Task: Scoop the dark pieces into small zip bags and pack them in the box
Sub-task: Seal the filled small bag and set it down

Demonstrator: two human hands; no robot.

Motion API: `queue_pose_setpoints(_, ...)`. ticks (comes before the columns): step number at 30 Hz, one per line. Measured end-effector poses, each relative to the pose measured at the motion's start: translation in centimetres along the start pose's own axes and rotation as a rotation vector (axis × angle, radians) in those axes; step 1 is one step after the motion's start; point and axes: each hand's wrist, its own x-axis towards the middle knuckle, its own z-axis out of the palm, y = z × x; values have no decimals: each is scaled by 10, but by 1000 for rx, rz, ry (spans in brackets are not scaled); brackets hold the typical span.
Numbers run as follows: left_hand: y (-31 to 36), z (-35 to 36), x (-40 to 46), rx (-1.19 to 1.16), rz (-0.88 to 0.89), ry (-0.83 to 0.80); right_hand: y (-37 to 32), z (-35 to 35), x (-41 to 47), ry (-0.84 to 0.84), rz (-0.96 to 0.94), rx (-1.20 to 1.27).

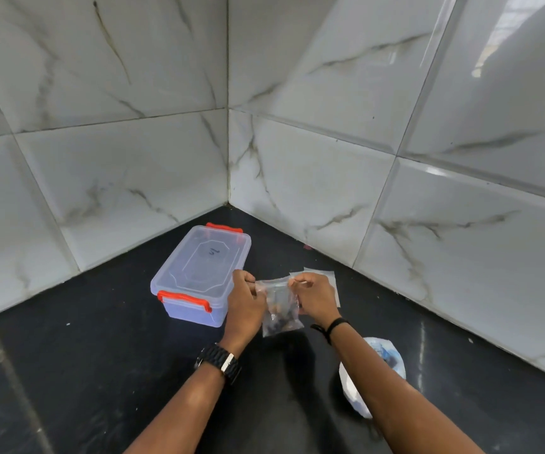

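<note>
Both hands (246, 301) (313, 298) pinch the zip bag (281, 314) top edge; box (199, 273) just left

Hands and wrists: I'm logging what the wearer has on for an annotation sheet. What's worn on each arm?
Both forearms are bare, no sleeves or gloves. The left wrist carries a black link-band watch with a pale clasp. The right wrist has a thin black band with a small knot or tail. No rings are discernible.

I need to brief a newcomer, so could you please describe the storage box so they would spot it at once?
On the dark counter near the tiled wall corner, left of both hands, sits the clear box. Unlike the floppy bags nearby, it is rigid, lidded, with orange latches.
</note>
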Motion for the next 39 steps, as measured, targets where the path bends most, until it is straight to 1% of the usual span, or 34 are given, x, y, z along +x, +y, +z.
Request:
queue_pose_setpoints(4, -12, 11, 13, 221, 127, 9, 3, 10, 20, 23, 43, -57)
queue_pose_setpoints(7, -18, 19, 24, 379, 148, -37, 4, 16, 28, 4, 2, -167)
queue_pose_setpoints(9, -23, 23, 33, 462, 125, -116, 5, 19, 35, -48, -31, -281)
queue_pose_setpoints(11, -27, 24, 38, 515, 90, -199, 7, 21, 42, -135, -36, -365)
queue_pose_setpoints(13, -27, 23, 40, 549, 85, -246, 7, 22, 45, -206, -56, -443)
queue_pose_setpoints(15, -29, 25, 42, 588, 115, -243, 8, 19, 47, -238, -60, -479)
queue_pose_setpoints(17, -28, 29, 42, 629, 181, -171, 7, 13, 49, -250, -66, -466)
queue_pose_setpoints(19, -23, 36, 43, 598, 233, -116, 3, 4, 51, -227, -83, -418)
queue_pose_setpoints(21, -15, 45, 43, 531, 261, -139, 3, -10, 57, -182, -114, -405)
queue_pose_setpoints(23, -7, 54, 44, 514, 269, -175, 5, -24, 63, -123, -89, -406)
queue_pose_setpoints(26, 3, 71, 47, 564, 251, -217, 15, -44, 70, -28, -28, -442)
queue_pose_setpoints(28, 6, 81, 49, 609, 201, -238, 26, -52, 73, 8, 10, -529)
queue_pose_setpoints(30, 7, 90, 52, 677, 147, -253, 37, -57, 77, 24, 69, -553)
queue_pose_setpoints(34, 8, 101, 56, 824, 70, -261, 49, -57, 81, 41, 161, -523)
queue_pose_setpoints(39, 9, 106, 54, 891, 98, -260, 54, -54, 82, 95, 221, -464)
